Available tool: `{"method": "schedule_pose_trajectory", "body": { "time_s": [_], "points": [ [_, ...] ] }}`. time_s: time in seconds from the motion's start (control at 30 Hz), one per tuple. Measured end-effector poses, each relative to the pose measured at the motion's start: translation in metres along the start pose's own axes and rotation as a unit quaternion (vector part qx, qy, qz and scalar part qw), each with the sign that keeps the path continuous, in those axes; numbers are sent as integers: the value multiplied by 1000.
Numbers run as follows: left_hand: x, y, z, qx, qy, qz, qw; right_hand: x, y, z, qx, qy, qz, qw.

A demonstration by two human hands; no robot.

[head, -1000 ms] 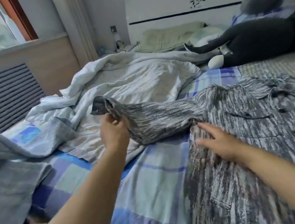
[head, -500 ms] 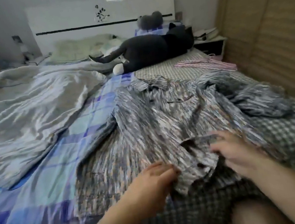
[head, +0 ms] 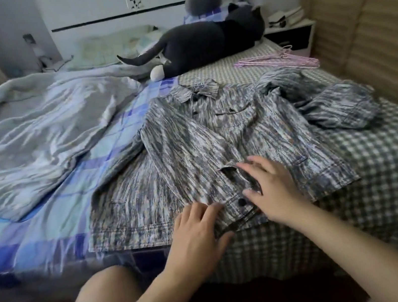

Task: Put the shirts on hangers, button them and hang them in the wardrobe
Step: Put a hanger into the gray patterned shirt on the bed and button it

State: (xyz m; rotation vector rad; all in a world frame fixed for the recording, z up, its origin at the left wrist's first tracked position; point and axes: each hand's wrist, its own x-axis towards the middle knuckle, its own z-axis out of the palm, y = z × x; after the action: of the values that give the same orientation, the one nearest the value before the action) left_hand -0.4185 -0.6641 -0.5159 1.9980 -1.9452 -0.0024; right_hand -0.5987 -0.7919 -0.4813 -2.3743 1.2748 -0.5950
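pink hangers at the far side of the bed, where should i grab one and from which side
Take the top one of the pink hangers by a thin shoulder arm near its hook, which points toward the nightstand. They lie flat in a loose stack on the checked sheet, so come down from above and pinch the wire. The right hand is probably the nearer one.

Shirt: grey-white streaked, dark buttons. Bed sheet: blue-teal plaid. Blanket: grey-white check. Hangers: pink. Plush cat: dark grey, white paw.
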Motion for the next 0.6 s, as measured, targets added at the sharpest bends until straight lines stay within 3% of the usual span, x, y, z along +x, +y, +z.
{"method": "schedule_pose_trajectory", "body": {
  "time_s": [0.1,0.2,0.37,0.47,0.6],
  "points": [
    [4,8,8,-17,55,-41,997,0,18,15,15,38,-28,999],
    [-9,8,9,-60,146,-83,984,-13,33,34,-21,56,-111,992],
    [-54,-25,-4,-64,275,-111,953,-16,-14,40,98,167,-222,956],
    [-66,-42,-15,-51,309,-148,938,-17,-40,56,131,93,-252,954],
    [-88,-7,0,-122,272,-167,940,-16,-53,77,116,-28,-172,978]
  ]
}}
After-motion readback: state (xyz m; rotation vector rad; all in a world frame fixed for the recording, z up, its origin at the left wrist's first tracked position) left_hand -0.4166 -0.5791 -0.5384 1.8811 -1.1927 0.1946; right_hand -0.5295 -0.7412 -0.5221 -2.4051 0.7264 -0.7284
